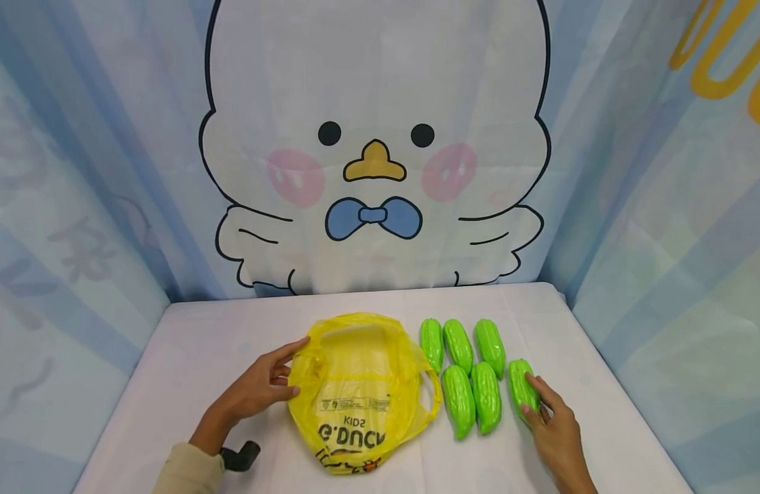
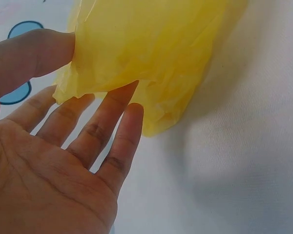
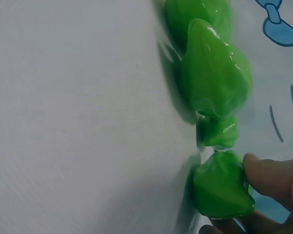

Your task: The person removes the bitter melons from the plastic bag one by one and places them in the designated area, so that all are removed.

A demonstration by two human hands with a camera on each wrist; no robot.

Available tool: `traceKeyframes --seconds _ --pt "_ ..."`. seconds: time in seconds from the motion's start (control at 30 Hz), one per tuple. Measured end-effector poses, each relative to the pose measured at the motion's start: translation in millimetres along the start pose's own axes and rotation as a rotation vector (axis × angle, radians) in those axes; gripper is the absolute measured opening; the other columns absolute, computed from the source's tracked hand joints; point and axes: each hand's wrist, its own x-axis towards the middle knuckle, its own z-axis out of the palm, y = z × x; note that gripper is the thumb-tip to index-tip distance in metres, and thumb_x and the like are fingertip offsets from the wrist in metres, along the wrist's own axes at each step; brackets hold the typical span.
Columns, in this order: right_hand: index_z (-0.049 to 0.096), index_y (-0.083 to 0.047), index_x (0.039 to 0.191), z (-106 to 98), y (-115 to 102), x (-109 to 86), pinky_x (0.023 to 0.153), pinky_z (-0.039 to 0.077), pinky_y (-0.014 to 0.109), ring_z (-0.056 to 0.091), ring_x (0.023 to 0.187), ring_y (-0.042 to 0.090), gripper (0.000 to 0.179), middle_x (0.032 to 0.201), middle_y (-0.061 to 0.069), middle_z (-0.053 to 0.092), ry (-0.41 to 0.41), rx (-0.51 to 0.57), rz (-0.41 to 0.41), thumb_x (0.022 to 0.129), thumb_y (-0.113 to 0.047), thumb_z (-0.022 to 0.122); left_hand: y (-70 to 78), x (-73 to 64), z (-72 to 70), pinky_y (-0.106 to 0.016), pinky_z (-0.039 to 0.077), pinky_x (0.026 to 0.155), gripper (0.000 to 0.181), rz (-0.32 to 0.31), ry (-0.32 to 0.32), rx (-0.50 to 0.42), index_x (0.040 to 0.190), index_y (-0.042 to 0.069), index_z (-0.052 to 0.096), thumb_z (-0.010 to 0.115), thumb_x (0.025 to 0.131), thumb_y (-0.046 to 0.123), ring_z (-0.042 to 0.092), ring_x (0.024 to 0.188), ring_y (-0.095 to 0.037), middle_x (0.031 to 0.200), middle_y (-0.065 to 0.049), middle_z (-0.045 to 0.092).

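A yellow plastic bag (image 1: 355, 363) with black lettering lies on the white table. At its left side, my left hand (image 1: 265, 384) touches the plastic with thumb and fingertips. The left wrist view shows those fingers (image 2: 88, 134) nearly straight and spread, some tips behind the edge of the bag (image 2: 141, 53). To the right, my right hand (image 1: 555, 425) grips a shiny green bitter gourd (image 1: 523, 387), thumb on one side and fingers on the other. The right wrist view shows the gripped gourd (image 3: 222, 187) end-on. Several matching bitter gourds (image 1: 457, 401) lie in two rows between it and the bag.
The bag's right handle loop (image 1: 432, 398) reaches close to the nearest gourds. A dark curved object (image 1: 241, 456) shows beside the left sleeve (image 1: 188, 470). Behind the white table (image 1: 219, 336) hangs a cloth backdrop (image 1: 380, 82) with a cartoon bird; more cloth flanks both sides.
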Motion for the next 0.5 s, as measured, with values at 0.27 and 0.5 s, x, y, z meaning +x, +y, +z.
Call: traceKeyframes --seconds 0.27,0.5 --pt "0.042 -0.007 0.163 -0.1 -3.6 -1.1 0.124 0.031 0.068 0.028 0.155 0.056 0.068 0.171 0.030 0.028 0.022 -0.049 -0.064 0.101 -0.005 0.069 3.0 0.6 2.4 -0.058 0.052 0.114 0.082 0.008 0.039 0.017 0.166 0.028 0.039 0.080 0.095 0.022 0.060 0.133 -0.036 0.171 -0.013 0.039" --pt "0.043 -0.015 0.164 3.7 -16.1 0.9 0.120 0.019 0.082 0.018 0.159 0.057 0.076 0.173 0.029 0.024 0.115 -0.115 -0.096 0.098 -0.029 0.078 8.9 -3.0 10.3 -0.063 0.043 0.121 0.070 0.031 0.233 0.110 0.165 0.028 0.041 0.070 0.102 0.038 0.047 0.149 -0.040 0.168 -0.011 0.044"
